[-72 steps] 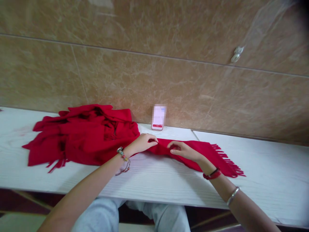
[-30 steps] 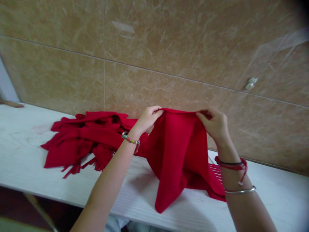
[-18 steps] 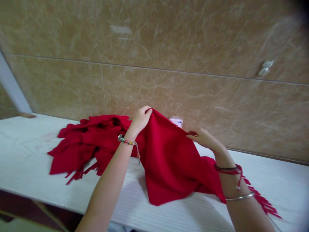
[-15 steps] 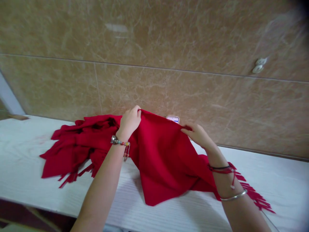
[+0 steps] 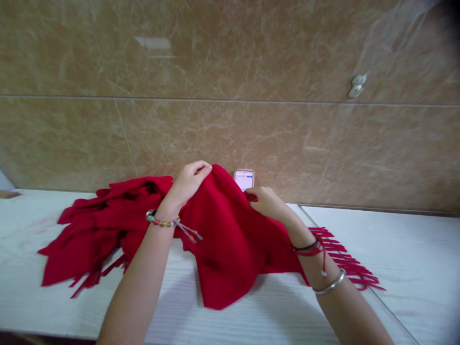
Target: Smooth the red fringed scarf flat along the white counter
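A brown marbled tile wall (image 5: 230, 57), crossed by a thin horizontal seam (image 5: 215, 99), rises behind a white wood-grained tabletop (image 5: 402, 254); a pale reflection (image 5: 154, 43) gleams at upper left.

Your hands (image 5: 189, 183) and forearms (image 5: 133, 290) are bare. Circling your left wrist (image 5: 169, 206) is a bracelet of small multicoloured beads (image 5: 164, 223), yellow and red among them, with a larger silvery piece (image 5: 151, 215) at its outer side and thin loose cords (image 5: 187, 231). Your right wrist (image 5: 296, 230) wears a black band (image 5: 304, 250) alongside a red cord bracelet (image 5: 315, 249), its strand ending in a small pale bead (image 5: 324, 274). Nearer your elbow sits a shiny, rounded silver bangle (image 5: 332, 283).
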`<state>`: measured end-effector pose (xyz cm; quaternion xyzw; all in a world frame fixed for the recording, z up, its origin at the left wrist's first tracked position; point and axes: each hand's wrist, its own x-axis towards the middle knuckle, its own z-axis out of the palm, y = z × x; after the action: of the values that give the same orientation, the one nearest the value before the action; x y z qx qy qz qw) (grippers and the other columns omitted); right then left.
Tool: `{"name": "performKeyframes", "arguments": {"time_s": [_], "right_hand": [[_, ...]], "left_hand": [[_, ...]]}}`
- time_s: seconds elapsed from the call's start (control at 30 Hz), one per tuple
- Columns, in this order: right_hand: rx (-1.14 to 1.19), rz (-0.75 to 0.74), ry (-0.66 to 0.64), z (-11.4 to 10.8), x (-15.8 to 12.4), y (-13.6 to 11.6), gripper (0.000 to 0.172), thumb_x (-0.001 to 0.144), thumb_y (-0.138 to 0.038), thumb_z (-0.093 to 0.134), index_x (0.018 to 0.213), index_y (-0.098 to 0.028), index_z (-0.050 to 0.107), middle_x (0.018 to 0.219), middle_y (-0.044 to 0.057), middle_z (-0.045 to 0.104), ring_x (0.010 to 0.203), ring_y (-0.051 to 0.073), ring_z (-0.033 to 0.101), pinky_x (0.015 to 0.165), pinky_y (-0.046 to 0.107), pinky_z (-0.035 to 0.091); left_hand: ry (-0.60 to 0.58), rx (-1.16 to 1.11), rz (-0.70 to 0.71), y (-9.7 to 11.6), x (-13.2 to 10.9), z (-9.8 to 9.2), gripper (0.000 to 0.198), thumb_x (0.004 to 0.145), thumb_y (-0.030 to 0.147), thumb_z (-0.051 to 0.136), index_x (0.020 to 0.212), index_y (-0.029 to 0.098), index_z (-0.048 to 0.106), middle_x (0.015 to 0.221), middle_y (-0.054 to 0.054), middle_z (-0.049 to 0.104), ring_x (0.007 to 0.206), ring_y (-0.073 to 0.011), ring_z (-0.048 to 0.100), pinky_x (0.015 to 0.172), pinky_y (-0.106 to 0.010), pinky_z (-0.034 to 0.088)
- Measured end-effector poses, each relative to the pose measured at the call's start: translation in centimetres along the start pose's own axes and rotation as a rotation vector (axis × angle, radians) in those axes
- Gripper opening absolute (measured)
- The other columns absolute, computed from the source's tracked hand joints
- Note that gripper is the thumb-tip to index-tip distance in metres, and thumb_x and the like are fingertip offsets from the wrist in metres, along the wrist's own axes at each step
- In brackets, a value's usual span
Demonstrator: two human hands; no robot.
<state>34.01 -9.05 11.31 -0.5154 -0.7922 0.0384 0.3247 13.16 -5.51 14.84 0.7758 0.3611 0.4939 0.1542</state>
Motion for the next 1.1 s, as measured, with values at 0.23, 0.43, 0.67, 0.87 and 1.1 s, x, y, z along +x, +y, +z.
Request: {"name": "performKeyframes", "arguments": {"time_s": [0.23,0.43,0.67,0.87,1.1], "right_hand": [[0.241,-0.100,-0.071,3.3,-0.3,-2.1,0.033,0.076,-0.037,0.057,0.100,-0.015,0.059,0.088,0.007,0.065,0.078,0.016,0.059,0.068,0.026,0.044],[-0.143,-0.017,-0.138,7.8,-1.5,-3.7,0.016,0.077,-0.015,0.047,0.088,-0.014,0.059,0.090,0.013,0.062,0.078,0.021,0.059,0.067,0.029,0.043],[0.279,0.125,0.109,7.6,0.3,-0.7,0.010,0.078,-0.019,0.040,0.080,-0.019,0.049,0.072,0.001,0.059,0.068,0.014,0.055,0.062,0.025,0.041],[0.646,0.111,0.358,2.6,0.8,0.6,0.013,0.072,-0.033,0.048,0.072,-0.021,0.047,0.058,-0.005,0.050,0.054,0.010,0.049,0.050,0.021,0.037],[0.329,-0.026,0.538,-5.2,-1.3,2.4,0.025,0.069,-0.035,0.057,0.089,-0.020,0.057,0.061,-0.004,0.056,0.055,0.011,0.052,0.051,0.022,0.038]], "left_hand": [[0.250,0.081,-0.179,-0.9,-0.1,-4.2,0.020,0.074,0.033,0.048,0.069,0.016,0.056,0.065,0.001,0.056,0.063,-0.0136,0.048,0.058,-0.022,0.038],[0.146,0.124,-0.071,-0.7,-0.1,-3.0,0.022,0.074,0.036,0.050,0.069,0.016,0.057,0.065,0.000,0.057,0.063,-0.0134,0.051,0.059,-0.023,0.038],[0.327,0.129,-0.081,-0.6,-0.1,-4.3,0.020,0.074,0.036,0.049,0.069,0.018,0.056,0.066,0.001,0.057,0.064,-0.0136,0.051,0.059,-0.023,0.039],[0.292,0.172,-0.126,-1.9,0.0,-4.9,0.016,0.073,0.034,0.052,0.069,0.018,0.056,0.064,0.001,0.056,0.062,-0.0141,0.050,0.057,-0.024,0.039],[0.544,0.374,0.032,-1.0,0.1,-4.5,0.010,0.068,0.014,0.053,0.061,0.020,0.049,0.070,0.001,0.051,0.070,-0.0144,0.050,0.070,-0.026,0.041]]}}
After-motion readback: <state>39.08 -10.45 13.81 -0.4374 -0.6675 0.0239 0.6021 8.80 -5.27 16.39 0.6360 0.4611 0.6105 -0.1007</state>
